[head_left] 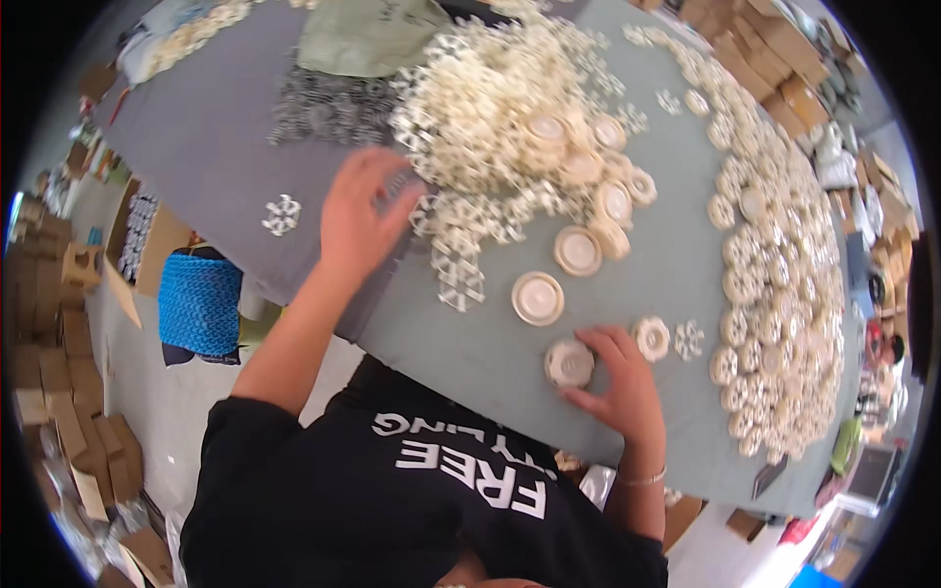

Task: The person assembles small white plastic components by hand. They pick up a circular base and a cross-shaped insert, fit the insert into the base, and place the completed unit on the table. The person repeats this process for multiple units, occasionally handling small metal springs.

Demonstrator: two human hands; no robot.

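My left hand (363, 211) is blurred and curls its fingers and thumb around a small grey piece (397, 184), whose kind I cannot make out. It is beside the left edge of a heap of cream openwork plastic pieces (500, 98), just below a pile of dark grey pieces (333, 110). On the near part of the table, my right hand (627, 387) grips a round cream plastic part with a scalloped rim (569, 364) between thumb and fingers. Close by lie a similar round part (651, 337), a flat openwork piece (689, 339) and a round cream disc (537, 298).
Several stacked round discs (614, 204) lie against the heap. A long band of round cream parts (779, 284) covers the table's right side. A greenish bag (368, 37) lies at the back. One openwork piece (281, 215) sits on the left grey cloth (206, 127). Cardboard boxes (83, 431) stand on the left floor.
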